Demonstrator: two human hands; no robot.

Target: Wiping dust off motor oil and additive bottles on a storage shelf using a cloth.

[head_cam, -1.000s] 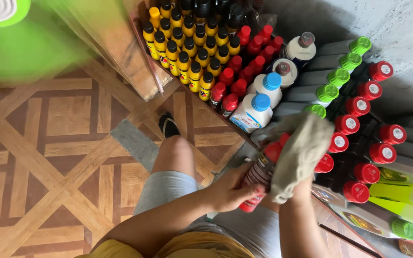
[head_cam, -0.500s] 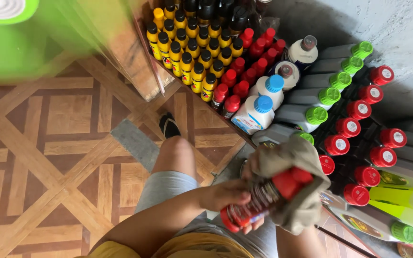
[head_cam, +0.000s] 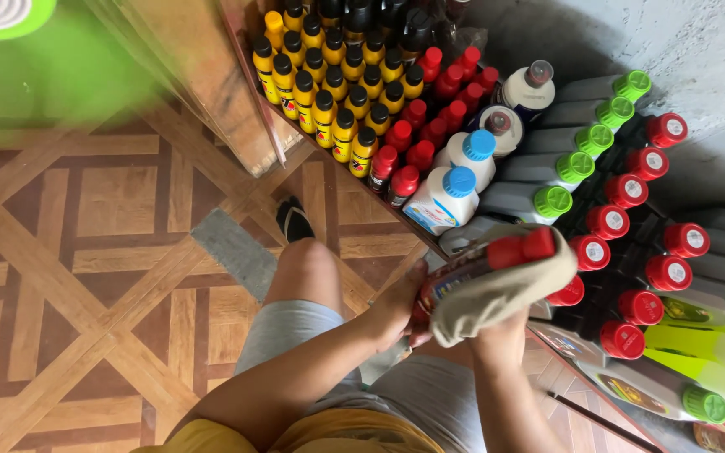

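Observation:
My left hand (head_cam: 398, 306) grips the base of a dark bottle with a red cap (head_cam: 497, 256), held tilted over my lap. Around the bottle's side my right hand (head_cam: 501, 323) presses a beige cloth (head_cam: 497, 294), most of the hand hidden under it. Both hands are just in front of a shelf where black bottles with red caps (head_cam: 623, 222) lie in rows.
Rows of yellow bottles with black caps (head_cam: 329, 92) and small red-capped bottles (head_cam: 417, 138) fill the shelf's left. White bottles with blue caps (head_cam: 451, 189) and grey bottles with green caps (head_cam: 564, 168) lie beside them. A wooden post (head_cam: 211, 84) and parquet floor (head_cam: 86, 277) are to the left.
The red-capped bottle has come off the shelf rows and turned in my hands; its cap now points up right, and the cloth has slid from its top to its side.

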